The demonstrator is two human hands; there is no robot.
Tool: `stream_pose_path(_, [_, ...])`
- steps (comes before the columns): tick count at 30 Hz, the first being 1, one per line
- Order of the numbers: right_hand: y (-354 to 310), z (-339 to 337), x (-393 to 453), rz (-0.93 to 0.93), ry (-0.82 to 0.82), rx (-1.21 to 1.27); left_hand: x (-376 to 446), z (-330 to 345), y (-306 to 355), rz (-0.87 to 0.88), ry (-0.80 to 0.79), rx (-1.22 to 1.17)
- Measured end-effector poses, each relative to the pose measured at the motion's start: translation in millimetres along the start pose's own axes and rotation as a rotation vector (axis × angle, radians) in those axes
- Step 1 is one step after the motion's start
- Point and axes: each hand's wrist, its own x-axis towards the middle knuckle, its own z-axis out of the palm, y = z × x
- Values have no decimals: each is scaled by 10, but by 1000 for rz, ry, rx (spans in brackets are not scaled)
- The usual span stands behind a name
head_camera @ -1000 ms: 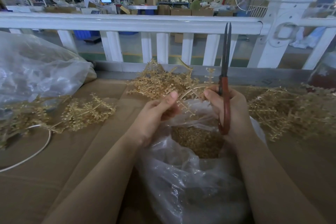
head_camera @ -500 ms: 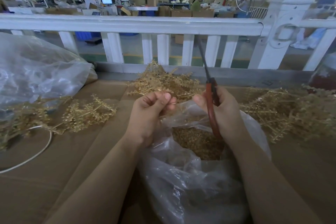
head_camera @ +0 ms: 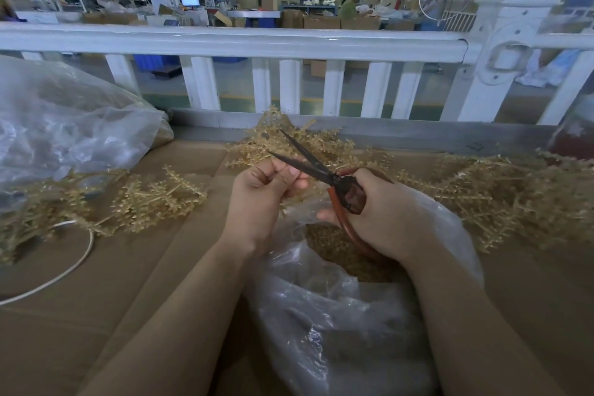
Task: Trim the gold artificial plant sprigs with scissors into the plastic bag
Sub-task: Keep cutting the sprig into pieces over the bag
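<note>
left hand (head_camera: 260, 199): fingers curled in a pinching grip near the scissor blades; what it pinches is too small to tell.
right hand (head_camera: 385, 219): grip closed round the red handles of the scissors (head_camera: 324, 172).
scissors: blades spread apart, pointing far-left, one blade touching the left fingertips.
plastic bag (head_camera: 337, 325): clear, mouth open under both hands, gold trimmings inside.
gold sprigs (head_camera: 308, 141): a heap just beyond the hands; another pile (head_camera: 501, 199) to the right, more (head_camera: 151, 199) to the left.
bench (head_camera: 135, 283): covered in brown cardboard.
white cord (head_camera: 64, 270): curving at near left.
second bag (head_camera: 64, 125): far left, crumpled.
white railing (head_camera: 231, 40): along the far edge.
</note>
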Motion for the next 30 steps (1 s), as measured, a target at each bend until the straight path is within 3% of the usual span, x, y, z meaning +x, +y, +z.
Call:
stream_pose_path(15, [159,229,75,-70,233,13,-10,-4,40,31,-21,35])
stream_pose_path(30, [226,267,93,-133,250,24,-26,-2,62,101,-39,243])
